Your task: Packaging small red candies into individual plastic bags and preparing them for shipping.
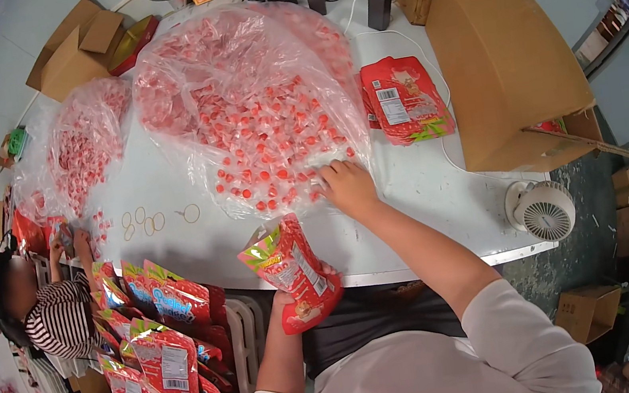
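Note:
My left hand [284, 298] grips a red pouch [302, 266] with a green-and-yellow top end, tilted in front of my body at the table's near edge. Part of that hand is hidden behind the pouch. My right hand [348, 185] reaches to the near right edge of a heap of small red wrapped candies [264, 155]. Its fingers are apart and touch the candies; no held piece shows. The candies spill from a large clear plastic bag [175, 63] lying on the white table [407, 224].
Flat red pouches [405, 99] are stacked at the right, beside a big cardboard box [513, 64]. A small white fan [541, 209] stands at the table's right corner. Filled pouches [165, 362] crowd my left side. Rubber bands [149, 222] lie left; a co-worker [57, 313] sits beyond.

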`<state>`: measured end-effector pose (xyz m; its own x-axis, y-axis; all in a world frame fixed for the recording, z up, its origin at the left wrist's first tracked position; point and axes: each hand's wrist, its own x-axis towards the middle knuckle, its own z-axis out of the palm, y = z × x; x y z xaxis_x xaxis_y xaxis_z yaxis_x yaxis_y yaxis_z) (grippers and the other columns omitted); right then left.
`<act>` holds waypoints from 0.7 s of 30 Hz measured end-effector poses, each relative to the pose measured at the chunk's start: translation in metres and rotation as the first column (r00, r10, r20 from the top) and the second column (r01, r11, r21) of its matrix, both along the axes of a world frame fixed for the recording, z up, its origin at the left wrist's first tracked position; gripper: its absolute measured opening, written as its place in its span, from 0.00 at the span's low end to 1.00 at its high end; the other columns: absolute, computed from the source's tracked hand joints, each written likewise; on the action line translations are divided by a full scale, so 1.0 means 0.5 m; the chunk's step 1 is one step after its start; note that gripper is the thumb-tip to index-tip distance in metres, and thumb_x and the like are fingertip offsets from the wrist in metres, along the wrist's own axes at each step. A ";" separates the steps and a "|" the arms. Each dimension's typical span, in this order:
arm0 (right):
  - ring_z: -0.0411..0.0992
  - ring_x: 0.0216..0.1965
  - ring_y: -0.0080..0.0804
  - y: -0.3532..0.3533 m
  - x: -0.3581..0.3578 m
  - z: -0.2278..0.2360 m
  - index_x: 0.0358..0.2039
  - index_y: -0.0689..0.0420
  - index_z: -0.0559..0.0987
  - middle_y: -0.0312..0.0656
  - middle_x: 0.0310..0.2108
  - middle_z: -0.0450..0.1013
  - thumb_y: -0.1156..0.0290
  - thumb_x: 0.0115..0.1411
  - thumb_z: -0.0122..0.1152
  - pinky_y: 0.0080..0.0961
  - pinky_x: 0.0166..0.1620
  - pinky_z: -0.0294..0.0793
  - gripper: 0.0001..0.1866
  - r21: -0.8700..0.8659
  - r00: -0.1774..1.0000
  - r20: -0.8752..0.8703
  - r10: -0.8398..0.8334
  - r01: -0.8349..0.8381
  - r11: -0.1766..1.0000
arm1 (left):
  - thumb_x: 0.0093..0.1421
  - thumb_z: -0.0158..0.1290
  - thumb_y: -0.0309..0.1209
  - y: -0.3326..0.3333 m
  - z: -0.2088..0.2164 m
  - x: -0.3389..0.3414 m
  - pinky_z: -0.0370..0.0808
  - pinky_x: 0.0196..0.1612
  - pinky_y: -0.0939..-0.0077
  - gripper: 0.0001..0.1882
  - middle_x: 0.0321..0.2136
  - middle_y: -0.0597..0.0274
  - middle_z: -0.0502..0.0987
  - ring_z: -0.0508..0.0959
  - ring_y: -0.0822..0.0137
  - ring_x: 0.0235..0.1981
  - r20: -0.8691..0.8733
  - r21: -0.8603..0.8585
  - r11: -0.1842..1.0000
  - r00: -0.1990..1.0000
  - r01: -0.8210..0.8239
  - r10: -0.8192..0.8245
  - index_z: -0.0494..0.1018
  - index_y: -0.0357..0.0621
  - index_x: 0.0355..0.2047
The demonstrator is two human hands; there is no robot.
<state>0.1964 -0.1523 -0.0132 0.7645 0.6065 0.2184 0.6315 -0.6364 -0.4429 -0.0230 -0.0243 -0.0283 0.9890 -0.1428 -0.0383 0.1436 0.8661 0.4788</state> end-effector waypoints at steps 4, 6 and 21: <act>0.71 0.43 0.41 -0.075 -0.071 -0.004 0.38 0.50 0.77 0.39 0.42 0.70 0.64 0.52 0.66 0.40 0.47 0.70 0.13 -0.019 0.998 0.057 -0.036 0.037 0.999 | 0.37 0.68 0.43 0.012 -0.008 0.015 0.63 0.62 0.48 0.46 0.45 0.48 0.75 0.73 0.49 0.52 0.068 0.007 0.998 0.995 0.069 -0.070 0.64 0.42 0.56; 0.69 0.44 0.43 -0.137 -0.121 0.019 0.39 0.51 0.77 0.41 0.43 0.69 0.61 0.51 0.69 0.42 0.47 0.68 0.17 0.014 0.996 0.078 -0.035 0.034 0.999 | 0.36 0.67 0.39 0.009 -0.013 0.016 0.64 0.61 0.50 0.48 0.46 0.45 0.75 0.73 0.48 0.53 0.131 -0.028 0.995 0.987 0.096 -0.092 0.62 0.41 0.59; 0.58 0.63 0.56 0.003 -0.098 0.050 0.60 0.63 0.65 0.58 0.61 0.59 0.59 0.54 0.67 0.44 0.65 0.58 0.37 0.266 1.000 0.010 -0.019 0.016 0.964 | 0.35 0.72 0.39 -0.002 0.025 0.026 0.69 0.58 0.52 0.51 0.48 0.42 0.76 0.75 0.46 0.53 0.120 -0.107 0.990 0.990 0.089 -0.076 0.63 0.47 0.61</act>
